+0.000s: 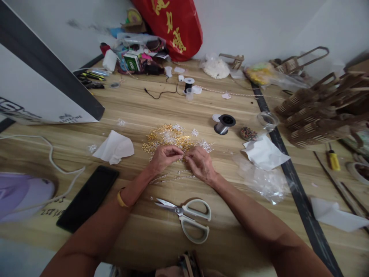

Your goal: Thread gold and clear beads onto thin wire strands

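My left hand [166,157] and my right hand [201,164] meet over the middle of the wooden table, fingertips almost touching. Both are pinched closed, and whatever lies between the fingers is too small to name. Just beyond them spreads a pile of gold and silver jewelry findings [167,135], with silver pins [205,145] at its right side. Thin silver chains [173,177] lie on the wood below my hands. Closer to me rest scissors [184,215] with white handles, their blades slightly apart and pointing left.
A black phone [89,198] and white paper [114,147] lie left. To the right are a wire spool [224,124], a glass jar [266,122], mixed beads [248,133], clear plastic bags [266,184] and stacked brown baskets [314,107]. A large white box [43,84] stands at left.
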Available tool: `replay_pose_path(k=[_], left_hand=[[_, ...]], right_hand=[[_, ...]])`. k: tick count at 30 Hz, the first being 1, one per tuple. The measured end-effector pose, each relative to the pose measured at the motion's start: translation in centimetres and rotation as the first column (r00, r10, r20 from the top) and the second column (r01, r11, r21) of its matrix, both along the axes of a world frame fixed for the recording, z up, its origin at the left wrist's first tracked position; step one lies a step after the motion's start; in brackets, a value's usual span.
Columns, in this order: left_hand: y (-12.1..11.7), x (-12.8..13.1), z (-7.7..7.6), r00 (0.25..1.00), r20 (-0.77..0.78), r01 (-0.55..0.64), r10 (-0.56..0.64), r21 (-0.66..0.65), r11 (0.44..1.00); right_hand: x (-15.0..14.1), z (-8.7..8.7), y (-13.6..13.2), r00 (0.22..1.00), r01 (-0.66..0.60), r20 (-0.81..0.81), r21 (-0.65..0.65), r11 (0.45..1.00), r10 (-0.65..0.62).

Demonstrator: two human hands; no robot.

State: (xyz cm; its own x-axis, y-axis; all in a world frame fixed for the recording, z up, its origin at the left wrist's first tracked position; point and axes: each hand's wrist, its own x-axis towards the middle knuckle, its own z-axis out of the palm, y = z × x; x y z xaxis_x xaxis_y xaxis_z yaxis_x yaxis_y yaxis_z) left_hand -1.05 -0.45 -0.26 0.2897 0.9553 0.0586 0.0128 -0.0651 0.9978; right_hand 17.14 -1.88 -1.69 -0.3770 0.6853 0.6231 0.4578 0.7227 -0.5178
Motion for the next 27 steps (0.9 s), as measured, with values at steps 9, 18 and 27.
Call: replay_pose_path(k=[9, 18, 27], left_hand=[[0.07, -0.1, -0.16, 1.0, 0.009, -0.024, 0.024, 0.009, 1.0], [0.2, -0.15, -0.31, 0.999, 0.027, -0.017, 0.017, 0.02, 1.0], [0.1, -0.1, -0.16, 1.0, 0.011, -0.01, 0.009, 0.039, 0.999]], right_hand=[[0.08, -0.11, -0.02, 1.0, 0.012, -0.01, 0.002, 1.0, -0.012], [0.09, -0.13, 0.01, 1.0, 0.004, -0.005, 0.013, 1.0, -0.003], [0.08, -0.24, 0.0, 1.0, -0.001, -0.011, -0.001, 1.0, 0.001]])
